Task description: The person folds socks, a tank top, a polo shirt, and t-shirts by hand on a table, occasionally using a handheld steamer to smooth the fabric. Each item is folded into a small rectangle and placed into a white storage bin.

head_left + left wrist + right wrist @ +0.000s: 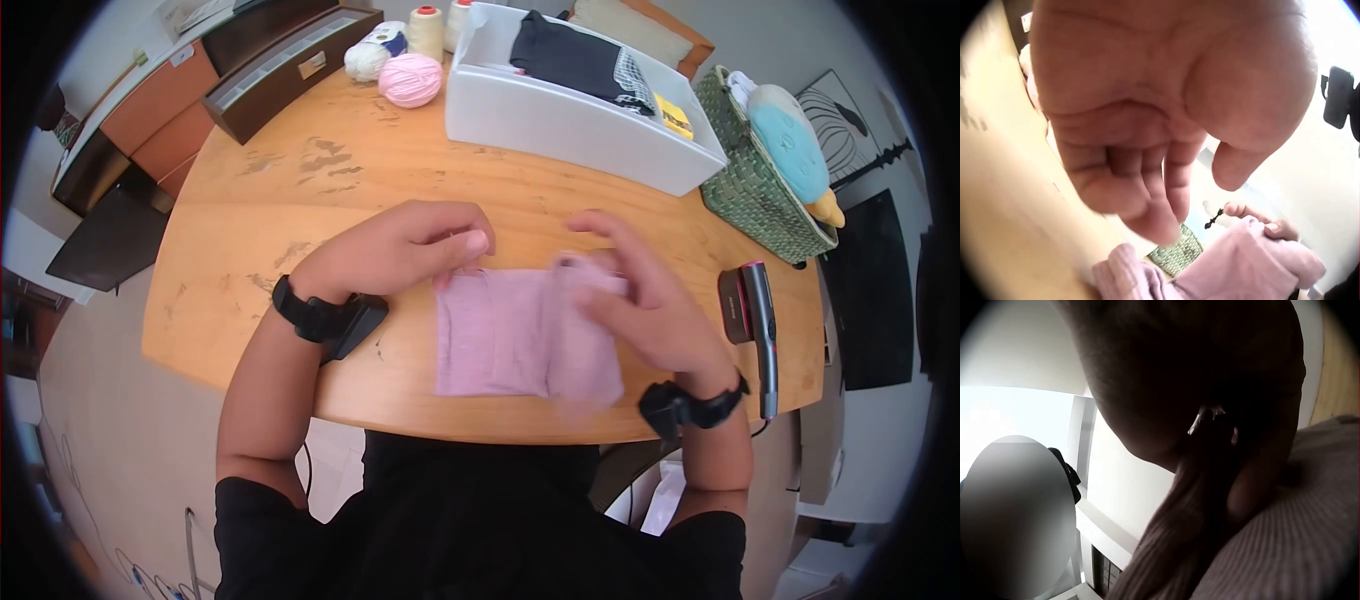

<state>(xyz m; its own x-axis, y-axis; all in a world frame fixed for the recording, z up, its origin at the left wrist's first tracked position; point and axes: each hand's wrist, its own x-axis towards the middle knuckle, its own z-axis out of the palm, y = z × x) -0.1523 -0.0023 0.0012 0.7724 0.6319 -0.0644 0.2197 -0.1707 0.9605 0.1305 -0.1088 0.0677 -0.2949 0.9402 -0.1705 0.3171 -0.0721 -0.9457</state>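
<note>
A pink ribbed cloth (495, 335) lies folded on the wooden table, close to the front edge. My right hand (650, 300) pinches its right part, which is raised and blurred. Seen from the left wrist, that lifted section of pink cloth (1241, 262) hangs from the right hand's fingers. In the right wrist view, ribbed fabric (1297, 519) runs up between thumb and fingers of the dark, shaded hand. My left hand (415, 245) hovers at the cloth's far left corner, its fingers loosely bent, and its palm (1147, 94) shows nothing held.
Behind the cloth stands a white box (580, 130) with folded dark clothing. Pink yarn (411, 80), thread cones (427, 35) and a brown organiser box (290, 75) sit at the back left. At right are a green woven basket (765, 200) and a black handheld appliance (762, 330).
</note>
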